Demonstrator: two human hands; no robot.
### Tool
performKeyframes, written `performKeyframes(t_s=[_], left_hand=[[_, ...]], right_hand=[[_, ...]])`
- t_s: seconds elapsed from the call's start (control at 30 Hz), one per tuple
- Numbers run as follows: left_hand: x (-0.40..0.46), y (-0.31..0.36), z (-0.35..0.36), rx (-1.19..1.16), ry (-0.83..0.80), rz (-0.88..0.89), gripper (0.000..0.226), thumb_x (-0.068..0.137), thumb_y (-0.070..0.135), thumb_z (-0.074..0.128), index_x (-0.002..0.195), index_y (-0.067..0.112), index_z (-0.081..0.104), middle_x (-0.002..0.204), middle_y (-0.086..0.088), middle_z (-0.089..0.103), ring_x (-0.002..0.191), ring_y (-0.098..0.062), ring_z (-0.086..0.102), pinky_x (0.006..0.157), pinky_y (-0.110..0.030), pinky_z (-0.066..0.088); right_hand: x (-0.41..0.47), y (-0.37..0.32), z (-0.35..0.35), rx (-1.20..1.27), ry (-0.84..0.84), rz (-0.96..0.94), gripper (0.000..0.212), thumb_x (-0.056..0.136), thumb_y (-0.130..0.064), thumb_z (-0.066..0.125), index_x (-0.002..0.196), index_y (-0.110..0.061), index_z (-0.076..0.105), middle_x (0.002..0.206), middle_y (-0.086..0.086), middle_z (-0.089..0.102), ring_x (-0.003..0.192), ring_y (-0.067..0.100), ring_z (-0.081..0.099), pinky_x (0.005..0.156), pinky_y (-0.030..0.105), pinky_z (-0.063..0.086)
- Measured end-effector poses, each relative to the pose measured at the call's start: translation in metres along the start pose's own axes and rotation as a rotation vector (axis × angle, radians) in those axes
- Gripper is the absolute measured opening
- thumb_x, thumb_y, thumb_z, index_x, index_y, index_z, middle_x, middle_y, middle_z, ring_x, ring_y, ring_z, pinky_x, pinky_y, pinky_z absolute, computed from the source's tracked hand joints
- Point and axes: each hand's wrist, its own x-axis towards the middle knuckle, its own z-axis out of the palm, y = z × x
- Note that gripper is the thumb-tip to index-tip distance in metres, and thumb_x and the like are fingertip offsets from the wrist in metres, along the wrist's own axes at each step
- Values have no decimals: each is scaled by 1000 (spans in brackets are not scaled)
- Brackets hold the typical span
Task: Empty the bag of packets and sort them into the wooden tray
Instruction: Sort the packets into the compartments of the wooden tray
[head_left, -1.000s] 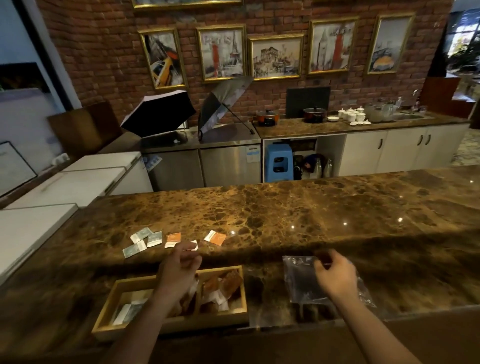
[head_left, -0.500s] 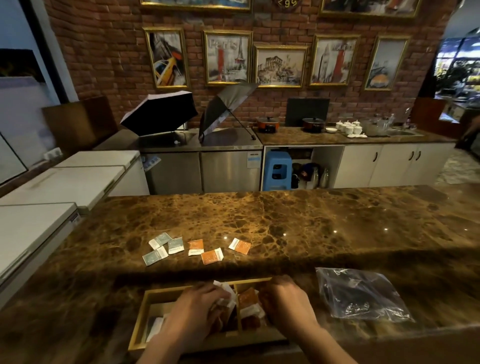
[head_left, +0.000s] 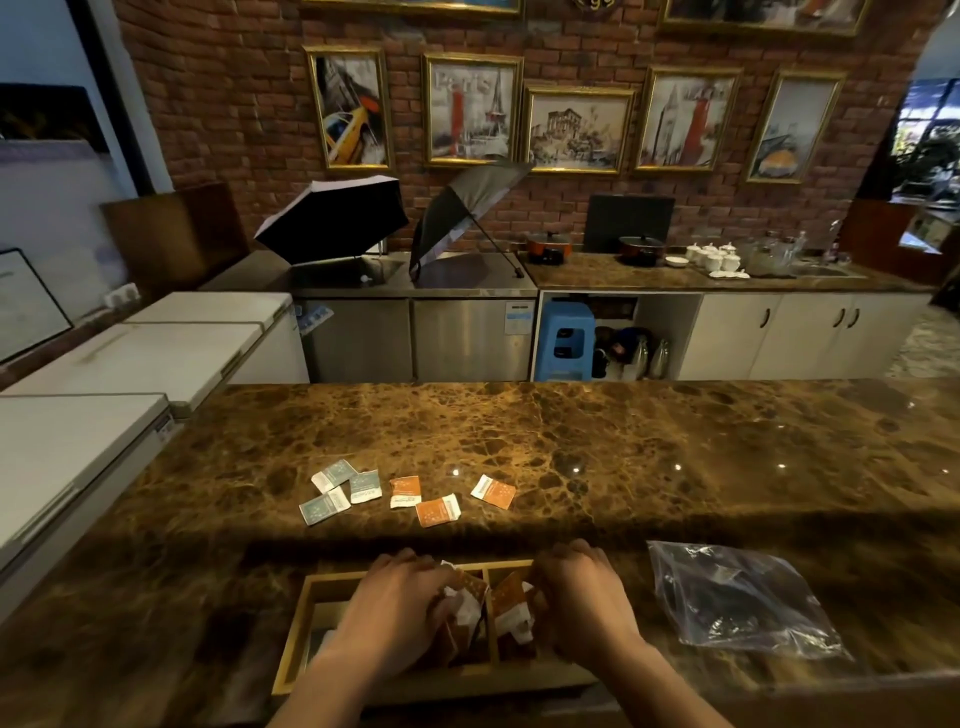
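The wooden tray (head_left: 298, 629) sits at the near edge of the marble counter, with divided compartments. My left hand (head_left: 395, 608) is down in its middle compartment, fingers closed on orange packets (head_left: 470, 597). My right hand (head_left: 587, 603) rests over the right compartment, touching more orange packets (head_left: 511, 603); its grip is hidden. On the counter beyond lie three pale blue packets (head_left: 340, 491) and three orange packets (head_left: 439, 512). The clear plastic bag (head_left: 737, 597) lies flat to the right, apart from both hands.
The marble counter (head_left: 623, 447) stretches wide ahead and to the right. White chest freezers (head_left: 104, 395) stand at the left. Behind are steel cabinets, two open umbrellas (head_left: 332, 218), pots and a blue stool (head_left: 563, 338).
My right hand left the plastic bag and came to the tray's right compartment. My left hand moved from above the tray down into the packets. The view shifted right.
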Motion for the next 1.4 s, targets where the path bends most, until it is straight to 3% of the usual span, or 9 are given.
performKeyframes(t_s=[0.23,0.37,0.53,0.8,0.97,1.07,1.2,1.3,1.4], left_hand=[[12,27,7,200,-168,-55,59,83,52,66,138,39,50,141,9,44,129,-17,43,110,-36,33],[7,36,16,119,-139,-173,50,84,42,70,130,42,52,138,8,42,120,-16,51,106,-34,41],[7,38,13,-12,-11,-241,6,91,38,61,96,36,58,119,9,49,96,-7,55,87,-26,52],[17,30,0,-202,21,-305,10,89,36,68,83,35,60,88,18,64,83,2,59,73,-21,51],[22,18,-15,-362,107,-325,12,89,40,70,82,39,60,81,17,69,78,0,65,74,-33,58],[17,15,-22,-256,112,-195,14,89,38,71,83,41,59,87,22,66,85,4,62,77,-25,55],[0,5,-22,13,-142,-21,12,82,39,74,88,44,64,105,24,62,102,-1,53,88,-25,50],[-7,-1,-20,-14,-231,-50,14,78,42,74,83,51,64,106,24,63,100,-3,55,84,-24,52],[-5,-2,-20,-46,-143,-110,23,83,42,71,100,51,59,113,21,61,105,-6,57,87,-27,53]], right_hand=[[3,-2,-1,127,-37,-1,20,95,-30,61,115,-33,67,122,-8,64,115,15,56,98,31,49],[3,2,-1,136,-39,-8,21,95,-31,60,115,-31,68,120,-6,65,112,15,57,95,31,51],[5,7,-3,150,-25,-13,19,94,-32,60,111,-33,69,116,-7,66,107,13,60,90,32,54],[11,6,-5,170,-43,-26,20,94,-31,59,112,-34,67,117,-10,65,109,11,59,94,33,53],[17,1,-6,227,-54,-10,19,93,-30,61,110,-34,67,115,-13,64,104,6,60,90,29,54],[20,-1,-6,238,-57,-8,19,93,-29,62,110,-35,68,115,-13,64,102,5,60,87,24,52],[21,-3,-2,254,-79,3,17,95,-31,63,110,-36,67,113,-15,64,100,2,60,87,23,52],[24,-5,-1,267,-92,8,16,95,-32,62,109,-36,67,110,-15,64,97,2,60,84,23,54],[30,-9,-3,283,-93,22,19,97,-29,59,111,-34,69,112,-13,67,96,4,63,82,23,54]])
